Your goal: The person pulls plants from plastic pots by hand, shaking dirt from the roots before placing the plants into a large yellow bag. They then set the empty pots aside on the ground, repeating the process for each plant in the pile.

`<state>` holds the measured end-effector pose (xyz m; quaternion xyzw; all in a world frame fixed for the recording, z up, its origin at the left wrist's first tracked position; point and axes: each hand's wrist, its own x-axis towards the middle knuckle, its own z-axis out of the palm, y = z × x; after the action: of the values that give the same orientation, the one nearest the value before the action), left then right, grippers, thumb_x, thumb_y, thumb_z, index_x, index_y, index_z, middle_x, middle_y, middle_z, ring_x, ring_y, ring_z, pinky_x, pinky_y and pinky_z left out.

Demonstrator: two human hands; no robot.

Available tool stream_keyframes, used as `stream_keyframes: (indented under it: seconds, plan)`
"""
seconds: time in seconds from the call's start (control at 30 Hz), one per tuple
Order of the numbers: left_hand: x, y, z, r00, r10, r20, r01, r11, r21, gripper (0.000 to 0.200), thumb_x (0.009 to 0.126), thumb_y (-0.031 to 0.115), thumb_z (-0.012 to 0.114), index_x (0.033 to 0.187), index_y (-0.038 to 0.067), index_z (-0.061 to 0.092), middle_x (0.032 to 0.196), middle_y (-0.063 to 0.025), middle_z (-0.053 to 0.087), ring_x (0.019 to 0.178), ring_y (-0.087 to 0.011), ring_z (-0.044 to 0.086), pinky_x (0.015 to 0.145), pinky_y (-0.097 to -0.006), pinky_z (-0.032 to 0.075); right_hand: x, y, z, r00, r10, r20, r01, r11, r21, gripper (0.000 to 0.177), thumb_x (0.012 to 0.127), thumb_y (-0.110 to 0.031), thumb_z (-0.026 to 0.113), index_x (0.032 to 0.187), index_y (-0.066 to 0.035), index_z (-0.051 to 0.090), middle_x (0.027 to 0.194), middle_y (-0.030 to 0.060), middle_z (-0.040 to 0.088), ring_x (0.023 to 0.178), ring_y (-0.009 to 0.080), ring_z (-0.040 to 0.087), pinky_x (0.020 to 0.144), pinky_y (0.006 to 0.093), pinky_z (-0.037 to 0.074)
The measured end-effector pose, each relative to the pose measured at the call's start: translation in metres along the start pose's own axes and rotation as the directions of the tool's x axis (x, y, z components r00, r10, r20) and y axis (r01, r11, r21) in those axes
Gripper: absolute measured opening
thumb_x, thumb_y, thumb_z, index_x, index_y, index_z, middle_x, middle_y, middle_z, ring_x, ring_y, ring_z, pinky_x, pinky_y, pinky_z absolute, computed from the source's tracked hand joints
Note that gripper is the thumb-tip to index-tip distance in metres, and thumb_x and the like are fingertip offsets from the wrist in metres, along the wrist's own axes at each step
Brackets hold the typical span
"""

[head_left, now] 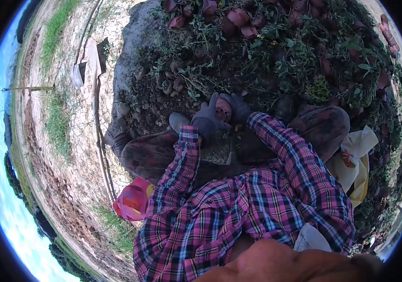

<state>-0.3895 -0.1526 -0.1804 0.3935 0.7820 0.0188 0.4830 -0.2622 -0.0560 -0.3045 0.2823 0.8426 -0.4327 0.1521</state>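
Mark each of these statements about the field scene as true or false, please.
1. The left hand and the right hand are both gloved in grey. True.
2. The hands hold a reddish sweet potato between them. True.
3. The shirt sleeves are plain white. False: they are pink and purple plaid.
4. Nothing else of that kind lies on the ground. False: several more sweet potatoes lie among the vines beyond the hands.
5. The pink bag lies at the person's right side. False: it lies at the left side.
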Motion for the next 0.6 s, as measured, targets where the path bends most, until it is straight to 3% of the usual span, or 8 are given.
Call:
stream_keyframes:
  seconds: [0.07,0.17,0.2,0.3,0.43,0.5,0.57,0.6]
  plan:
    - [0.004,0.015,0.024,0.983,-0.173,-0.066,0.179,0.98,0.085,0.112,0.059,0.04,0.078,0.14,0.023,0.004,0.133,-0.0269,0.029,0.116,-0.0412,0.042,0.092,-0.0458,0.041,0.008,-0.006,0.018,0.999,0.047,0.014,-0.045,0.99,-0.131,0.108,0.055,-0.034,0.08,0.14,-0.018,0.015,0.143,0.0191,0.013,0.13,0.0374,0.02,0.104,0.0413,0.027]
    - [0.02,-0.012,0.046,0.929,-0.355,-0.105,0.36,0.932,0.03,0.114,0.054,0.041,0.08,0.14,0.023,0.008,0.129,-0.0226,0.038,0.119,-0.0381,0.04,0.096,-0.0439,0.038,-0.006,-0.001,-0.009,0.954,-0.23,0.193,0.231,0.973,0.017,0.095,0.063,-0.037,0.073,0.139,-0.017,0.019,0.143,0.0165,0.016,0.131,0.0339,0.02,0.105,0.0388,0.026]
    - [0.019,-0.026,0.046,0.9,-0.423,-0.107,0.423,0.906,-0.023,0.113,0.053,0.042,0.08,0.14,0.024,0.01,0.128,-0.0215,0.039,0.12,-0.0369,0.04,0.096,-0.0436,0.037,0.001,0.018,-0.008,0.902,-0.431,0.024,0.389,0.836,0.387,0.081,0.071,-0.037,0.068,0.136,-0.012,0.028,0.139,0.0169,0.028,0.128,0.0316,0.028,0.103,0.0358,0.029]
    - [0.027,-0.042,0.052,0.845,-0.518,-0.129,0.526,0.85,0.033,0.109,0.05,0.041,0.081,0.138,0.023,0.018,0.125,-0.0185,0.045,0.118,-0.0345,0.043,0.096,-0.0428,0.038,0.017,0.034,-0.001,0.996,0.074,-0.048,-0.048,0.914,0.404,0.069,0.078,-0.035,0.063,0.132,-0.006,0.033,0.131,0.0176,0.041,0.121,0.0298,0.04,0.099,0.0343,0.034]
    - [0.032,-0.055,0.054,0.883,-0.456,-0.11,0.461,0.887,0.033,0.099,0.05,0.038,0.081,0.132,0.017,0.03,0.119,-0.0172,0.052,0.113,-0.033,0.049,0.094,-0.0414,0.04,0.006,0.013,0.021,0.972,0.215,0.098,-0.216,0.64,0.738,0.067,0.084,-0.043,0.054,0.134,-0.007,0.026,0.129,0.0181,0.041,0.115,0.0294,0.045,0.094,0.0395,0.039]
    - [0.025,-0.057,0.053,0.914,-0.389,-0.114,0.388,0.921,-0.034,0.095,0.048,0.035,0.082,0.128,0.016,0.035,0.115,-0.0176,0.054,0.11,-0.0334,0.051,0.093,-0.0412,0.041,-0.006,0.005,0.007,0.966,0.191,0.173,-0.254,0.589,0.767,0.073,0.083,-0.045,0.055,0.134,-0.006,0.023,0.128,0.0173,0.042,0.114,0.0295,0.045,0.093,0.0422,0.04]
    - [0.022,-0.04,0.046,0.955,-0.271,-0.121,0.251,0.955,-0.157,0.092,0.048,0.033,0.083,0.126,0.016,0.038,0.116,-0.0195,0.051,0.111,-0.0346,0.049,0.094,-0.0415,0.04,0.024,0.05,0.049,0.986,0.159,0.049,-0.139,0.629,0.765,0.074,0.081,-0.046,0.058,0.133,-0.005,0.025,0.128,0.0169,0.042,0.113,0.0293,0.045,0.092,0.0415,0.041]
    - [0.012,-0.018,0.042,0.958,-0.249,-0.142,0.231,0.965,-0.126,0.087,0.051,0.032,0.081,0.125,0.017,0.039,0.123,-0.0215,0.043,0.112,-0.0362,0.046,0.095,-0.0412,0.04,0.0,0.037,0.02,0.977,0.201,0.072,-0.17,0.526,0.833,0.074,0.079,-0.046,0.06,0.131,-0.003,0.028,0.125,0.0172,0.044,0.113,0.0273,0.045,0.093,0.0398,0.04]
